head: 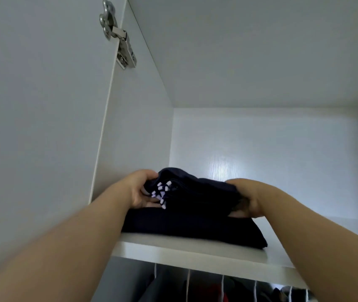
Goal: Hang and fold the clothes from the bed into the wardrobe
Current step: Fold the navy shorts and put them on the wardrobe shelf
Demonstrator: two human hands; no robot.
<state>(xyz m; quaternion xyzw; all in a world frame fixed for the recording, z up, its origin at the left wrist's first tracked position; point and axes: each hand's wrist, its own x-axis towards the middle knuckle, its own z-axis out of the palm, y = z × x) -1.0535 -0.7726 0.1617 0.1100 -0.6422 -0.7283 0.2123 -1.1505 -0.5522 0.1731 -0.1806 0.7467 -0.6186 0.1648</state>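
L hand (140,190) + R hand (246,198) both grip folded dark navy garment (195,199), atop navy stack (186,225) on white wardrobe shelf (195,251).

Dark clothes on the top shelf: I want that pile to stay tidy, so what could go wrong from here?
1. The upper garment, bunched between left hand and right hand, may unfold when released.
2. The lower garment lies near the front edge of the shelf; a nudge could slide it off.
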